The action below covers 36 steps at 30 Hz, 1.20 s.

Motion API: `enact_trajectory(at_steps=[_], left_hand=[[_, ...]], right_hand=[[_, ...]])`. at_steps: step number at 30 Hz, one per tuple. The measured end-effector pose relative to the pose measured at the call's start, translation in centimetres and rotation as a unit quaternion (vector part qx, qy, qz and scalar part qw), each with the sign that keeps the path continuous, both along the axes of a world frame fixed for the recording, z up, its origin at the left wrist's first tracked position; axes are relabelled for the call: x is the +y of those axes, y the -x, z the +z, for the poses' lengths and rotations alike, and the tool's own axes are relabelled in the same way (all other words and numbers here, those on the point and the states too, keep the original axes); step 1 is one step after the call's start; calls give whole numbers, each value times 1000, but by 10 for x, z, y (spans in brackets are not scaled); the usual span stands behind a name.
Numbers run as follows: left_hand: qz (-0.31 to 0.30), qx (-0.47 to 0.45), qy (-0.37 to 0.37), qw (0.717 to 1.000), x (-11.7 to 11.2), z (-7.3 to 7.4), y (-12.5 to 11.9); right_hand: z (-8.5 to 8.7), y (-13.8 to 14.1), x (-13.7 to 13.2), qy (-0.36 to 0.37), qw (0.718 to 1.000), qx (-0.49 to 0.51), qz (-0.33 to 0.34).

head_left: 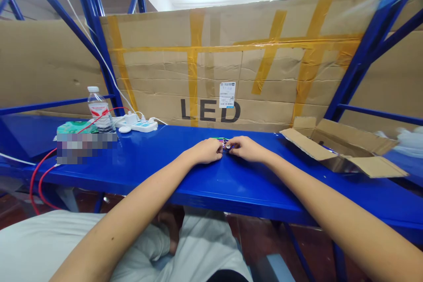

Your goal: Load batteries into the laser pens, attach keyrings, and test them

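Observation:
My left hand (209, 151) rests low over the blue tabletop, its fingers curled in around thin, coloured, pen-like sticks (224, 139). Green, pink and dark tones show between my two hands, but the sticks are too small to name surely. Close beside it, my right hand (245, 149) is closed, with thumb and fingers pinching a small dark cylinder with a pale round end (228, 146). Whether this cylinder is one end of the sticks I cannot tell. My fingers hide most of what lies between them.
An open cardboard box (330, 143) stands at the right. At the left are a water bottle (99, 110), a green packet (76, 127), a white power strip (144, 125) and red cables (41, 180). A large taped cardboard panel (158, 79) rises behind the blue table (142, 158).

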<state>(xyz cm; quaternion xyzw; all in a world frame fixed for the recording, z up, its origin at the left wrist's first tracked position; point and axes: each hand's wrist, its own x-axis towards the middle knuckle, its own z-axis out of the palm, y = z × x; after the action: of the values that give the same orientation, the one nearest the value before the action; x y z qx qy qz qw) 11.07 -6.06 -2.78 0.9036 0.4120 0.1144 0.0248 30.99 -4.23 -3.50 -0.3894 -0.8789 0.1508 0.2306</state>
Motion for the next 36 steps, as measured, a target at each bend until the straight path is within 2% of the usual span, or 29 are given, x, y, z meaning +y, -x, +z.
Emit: enact_trajectory(at_steps=[3, 8, 10, 15, 21, 23, 26, 29, 32, 36], left_hand=[[-3, -18, 9, 1000, -2, 3, 1], [-4, -130, -83, 988, -5, 9, 1], [-15, -154, -96, 983, -7, 12, 0], [-61, -153, -83, 983, -9, 12, 0], [-63, -177, -69, 980, -7, 16, 6], [-47, -181, -31, 982, -7, 20, 13], [-38, -129, 94, 986, -5, 27, 27], [-42, -110, 192, 974, -2, 31, 40], [-51, -79, 233, 968, 0, 29, 44], [-33, -50, 256, 965, 4, 23, 43]], right_hand=[[1, 1, -1, 1, 1000, 2, 6], [1, 3, -3, 20, 1000, 20, -8], [1, 5, -4, 48, 998, 39, -9], [4, 9, -9, 138, 984, 114, 19], [9, 10, -15, 151, 982, 110, 2], [9, 10, -16, 145, 984, 99, -4], [10, 9, -16, 139, 987, 82, -6], [10, 9, -17, 128, 990, 66, -9], [11, 9, -18, 118, 991, 62, -3], [11, 10, -19, 111, 993, 49, 11]])
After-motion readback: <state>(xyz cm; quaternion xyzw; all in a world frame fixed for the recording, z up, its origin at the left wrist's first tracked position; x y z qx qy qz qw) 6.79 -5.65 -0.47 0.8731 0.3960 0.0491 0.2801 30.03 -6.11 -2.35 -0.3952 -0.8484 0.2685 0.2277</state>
